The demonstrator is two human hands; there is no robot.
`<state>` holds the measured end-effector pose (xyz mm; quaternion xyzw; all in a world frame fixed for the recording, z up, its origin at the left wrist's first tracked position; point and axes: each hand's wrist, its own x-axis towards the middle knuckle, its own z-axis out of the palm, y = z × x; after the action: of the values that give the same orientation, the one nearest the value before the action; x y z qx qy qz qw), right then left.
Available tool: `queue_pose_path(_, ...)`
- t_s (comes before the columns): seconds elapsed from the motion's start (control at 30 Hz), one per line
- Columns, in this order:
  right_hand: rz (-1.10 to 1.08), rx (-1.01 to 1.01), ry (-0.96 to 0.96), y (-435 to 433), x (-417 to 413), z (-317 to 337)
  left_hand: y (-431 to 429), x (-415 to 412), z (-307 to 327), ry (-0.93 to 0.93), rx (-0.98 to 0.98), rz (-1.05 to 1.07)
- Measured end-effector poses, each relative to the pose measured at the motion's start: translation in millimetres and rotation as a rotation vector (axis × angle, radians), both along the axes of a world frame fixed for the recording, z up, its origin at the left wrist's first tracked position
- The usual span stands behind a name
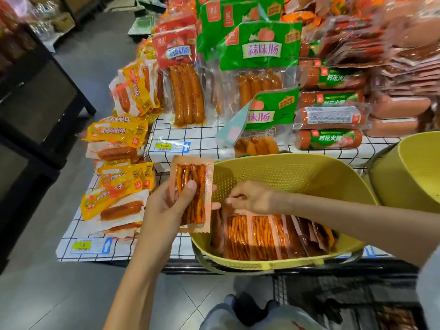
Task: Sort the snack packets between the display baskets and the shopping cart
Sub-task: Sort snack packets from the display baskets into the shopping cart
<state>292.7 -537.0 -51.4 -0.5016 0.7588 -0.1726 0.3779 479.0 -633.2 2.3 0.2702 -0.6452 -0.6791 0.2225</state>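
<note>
Your left hand [166, 206] grips a flat clear snack packet with peach edges and orange-red strips inside [192, 194]. The thumb lies across its front and the fingers curl behind it. It stands upright at the centre of the frame, just beside the left rim of the yellow perforated plastic basket [285, 172].

Your right hand [250, 197] reaches into that basket from the right. Its fingers curl down onto the top edge of a row of similar orange strip packets [262, 236] standing in the basket's lower part. I cannot tell whether they pinch one or only touch it.

The basket sits at the near edge of a stepped display covered with a white cloth printed with a black grid [190, 134]. Two blue and yellow price labels [171, 146] hang on the cloth's front edges. Yellow-wrapped sausage packets [119, 132] lie piled on the left. Green-topped sausage packs [262, 48] stand upright in the upper centre. A second yellow basket [409, 167] shows at the right edge.

Grey floor tiles [95, 294] fill the lower left, and black shelving [35, 103] runs along the left side. A black wire grid [333, 298] sits blurred at lower right.
</note>
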Motion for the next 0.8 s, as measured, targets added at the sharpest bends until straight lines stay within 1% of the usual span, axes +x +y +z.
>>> queue_pose_path(0.03, 0.056, 0.014, 0.043, 2, -4, 3, 0, 0, 0, 0.001, 0.001, -0.001)
queue_pose_path(0.07, 0.122, 0.070, 0.117, 7, -9, 5, 0, -1, 0, 0.004, 0.001, -0.005)
queue_pose_path(0.13, 0.236, 0.248, 0.230, 19, -17, 2, 0, -1, 2, 0.010, -0.001, -0.012)
queue_pose_path(0.17, 0.272, 0.314, 0.251, 26, -18, -1, 0, -2, 3, 0.015, 0.000, -0.015)
queue_pose_path(0.23, 0.258, 0.323, 0.251, 33, -17, -9, 1, -3, 3, 0.028, 0.009, -0.027)
queue_pose_path(0.37, -0.033, 0.111, 0.232, 27, -24, -8, 2, -5, 5, 0.019, 0.008, -0.025)
queue_pose_path(0.43, -0.033, 0.030, 0.172, 24, -34, 5, 2, -8, 6, 0.015, 0.025, -0.013)
queue_pose_path(0.47, 0.001, -0.020, 0.114, 23, -40, 15, 2, -10, 6, 0.012, 0.030, -0.008)
queue_pose_path(0.57, 0.013, -0.247, -0.175, 26, -48, 64, 4, -20, 11, 0.009, -0.019, -0.006)
queue_pose_path(0.63, -0.012, -0.345, -0.298, 22, -44, 91, 9, -28, 15, 0.008, -0.065, -0.088)
queue_pose_path(0.67, -0.038, -0.381, -0.318, 18, -39, 98, 13, -33, 17, -0.001, -0.069, -0.153)
queue_pose_path(0.7, -0.064, -0.442, -0.299, 12, -34, 101, 16, -37, 18, -0.017, -0.073, -0.206)
queue_pose_path(0.73, -0.095, -0.515, -0.243, 7, -28, 100, 19, -40, 18, -0.036, -0.078, -0.232)
queue_pose_path(0.8, -0.188, -0.616, -0.094, 0, -17, 91, 20, -43, 15, -0.070, -0.082, -0.214)
